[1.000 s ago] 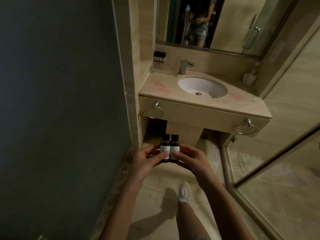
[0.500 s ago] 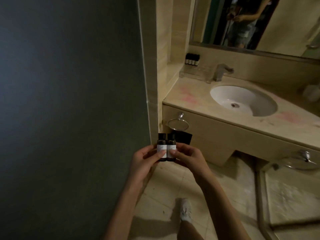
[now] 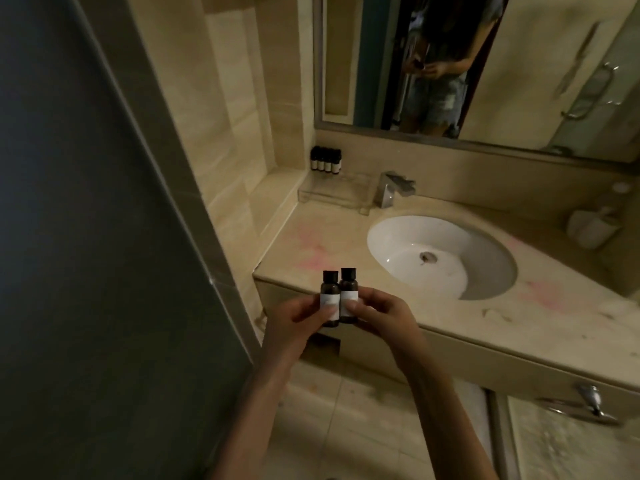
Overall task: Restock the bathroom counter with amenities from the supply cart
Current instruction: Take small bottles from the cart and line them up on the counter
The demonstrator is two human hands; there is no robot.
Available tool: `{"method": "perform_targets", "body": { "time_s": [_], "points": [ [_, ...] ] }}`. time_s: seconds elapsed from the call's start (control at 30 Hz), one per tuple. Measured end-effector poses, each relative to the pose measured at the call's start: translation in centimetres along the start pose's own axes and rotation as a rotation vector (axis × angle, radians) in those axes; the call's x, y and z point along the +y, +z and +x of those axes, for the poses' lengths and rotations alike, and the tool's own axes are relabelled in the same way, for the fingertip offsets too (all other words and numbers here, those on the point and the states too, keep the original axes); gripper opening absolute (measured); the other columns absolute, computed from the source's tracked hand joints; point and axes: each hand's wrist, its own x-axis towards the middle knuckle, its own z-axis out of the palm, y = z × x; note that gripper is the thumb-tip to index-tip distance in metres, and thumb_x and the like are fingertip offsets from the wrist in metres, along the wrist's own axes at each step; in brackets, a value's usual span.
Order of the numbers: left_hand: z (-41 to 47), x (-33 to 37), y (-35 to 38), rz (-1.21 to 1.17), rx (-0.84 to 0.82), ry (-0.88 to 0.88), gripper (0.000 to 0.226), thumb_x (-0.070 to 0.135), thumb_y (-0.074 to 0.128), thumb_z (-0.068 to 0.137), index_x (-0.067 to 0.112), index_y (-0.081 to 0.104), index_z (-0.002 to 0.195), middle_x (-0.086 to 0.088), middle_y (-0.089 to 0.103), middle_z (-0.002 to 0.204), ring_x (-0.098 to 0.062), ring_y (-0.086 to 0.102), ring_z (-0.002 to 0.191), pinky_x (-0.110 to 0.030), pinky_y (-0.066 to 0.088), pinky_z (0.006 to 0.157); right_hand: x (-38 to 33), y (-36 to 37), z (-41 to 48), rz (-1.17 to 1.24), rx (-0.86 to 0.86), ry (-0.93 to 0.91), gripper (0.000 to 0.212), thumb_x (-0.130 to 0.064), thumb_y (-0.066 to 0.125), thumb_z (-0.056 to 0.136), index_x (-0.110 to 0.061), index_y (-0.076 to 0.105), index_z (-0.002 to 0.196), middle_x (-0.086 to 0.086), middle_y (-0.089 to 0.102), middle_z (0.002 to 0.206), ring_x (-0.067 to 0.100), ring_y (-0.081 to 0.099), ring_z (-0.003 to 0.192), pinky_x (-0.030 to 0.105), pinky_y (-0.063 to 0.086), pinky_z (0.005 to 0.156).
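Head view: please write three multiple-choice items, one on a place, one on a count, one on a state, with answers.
1. Where does the row of small bottles stand? A in the basin; B at the back left corner of the counter; C on the floor.
2. How many dark bottles do the left hand and right hand hold? A one; B two; C four.
3. The dark bottles are: A upright, capped; B lying open; C upside down.
Answers: B, left of the tap; B, two side by side; A, caps point up.

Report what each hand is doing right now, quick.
Left hand: pinches the left bottle.
Right hand: pinches the right bottle.
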Motion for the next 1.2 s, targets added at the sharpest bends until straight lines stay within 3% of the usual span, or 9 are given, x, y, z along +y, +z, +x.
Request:
{"method": "perform_targets", "body": {
  "time_s": [0.07,0.13,0.3,0.57,0.73,0.93,1.1,1.2],
  "points": [
    [1.7,0.0,0.7,0.034,0.009,-0.001,0.013,0.024,0.073,0.082,0.024,0.072,0.096,0.012,0.074,0.079,-0.002,0.069,0.076,-0.014,0.052,0.063,0.0,-0.9,1.7,0.009,-0.016,0.009,0.021,-0.01,0.066,0.088,-0.009,0.07,0.108,0.008,0.074,0.097,0.012,0.071,0.085,0.017,0.053,0.069],
    [3.2,0.1,1.3,0.037,0.014,-0.017,0.021,0.024,0.073,0.083,0.019,0.072,0.103,0.007,0.075,0.089,-0.008,0.07,0.084,-0.023,0.057,0.071,0.0,-1.6,3.5,0.028,-0.01,0.024,0.021,-0.01,0.067,0.087,-0.01,0.07,0.108,0.007,0.074,0.098,0.012,0.071,0.085,0.018,0.053,0.07],
    [7.8,0.1,2.7,0.025,0.006,-0.06,0.02,0.021,0.074,0.081,0.026,0.07,0.1,0.005,0.075,0.094,-0.013,0.071,0.089,-0.033,0.058,0.079,0.2,-3.3,7.5,0.057,0.001,0.026,0.021,-0.01,0.067,0.087,-0.011,0.071,0.108,0.004,0.075,0.097,0.014,0.071,0.087,0.019,0.053,0.071],
    [17.1,0.2,4.4,0.005,-0.046,-0.073,0.024,0.009,0.074,0.08,0.031,0.069,0.088,0.011,0.074,0.084,-0.005,0.071,0.081,-0.016,0.053,0.068,0.1,-5.7,15.9,-0.032,0.011,0.022,0.034,-0.005,0.071,0.082,-0.01,0.068,0.116,0.006,0.072,0.105,0.016,0.071,0.091,0.019,0.054,0.075],
    [25.0,1.5,4.2,0.0,-0.017,-0.042,0.025,0.01,0.075,0.079,0.033,0.069,0.085,0.016,0.073,0.078,-0.001,0.069,0.078,-0.015,0.053,0.069,-2.1,-5.6,24.2,-0.077,0.018,0.014,0.034,-0.007,0.074,0.081,-0.012,0.069,0.115,0.007,0.072,0.105,0.014,0.07,0.091,0.018,0.054,0.076],
    [34.9,3.6,2.6,-0.058,0.016,-0.026,0.02,0.001,0.07,0.082,0.014,0.072,0.097,0.0,0.075,0.085,-0.007,0.071,0.077,-0.011,0.049,0.064,-3.8,-3.9,35.1,-0.102,0.035,0.008,0.033,-0.009,0.074,0.081,-0.011,0.068,0.114,0.007,0.071,0.107,0.014,0.071,0.09,0.019,0.055,0.076],
    [41.9,3.3,1.1,-0.058,0.114,-0.041,0.021,0.003,0.07,0.082,0.014,0.071,0.099,-0.001,0.074,0.089,-0.001,0.07,0.076,-0.008,0.047,0.062,-3.0,-2.4,43.4,-0.128,-0.012,0.017,0.032,-0.01,0.076,0.08,-0.01,0.069,0.111,0.008,0.071,0.107,0.018,0.07,0.096,0.023,0.056,0.08],
    [44.9,2.3,0.3,-0.092,0.211,-0.064,0.021,0.006,0.072,0.081,0.012,0.072,0.102,-0.002,0.075,0.089,-0.008,0.071,0.081,-0.01,0.049,0.065,-2.4,-1.1,48.5,-0.091,0.022,0.033,0.031,-0.008,0.075,0.08,-0.01,0.067,0.11,0.007,0.071,0.104,0.02,0.069,0.097,0.023,0.056,0.078]
  ]
}}
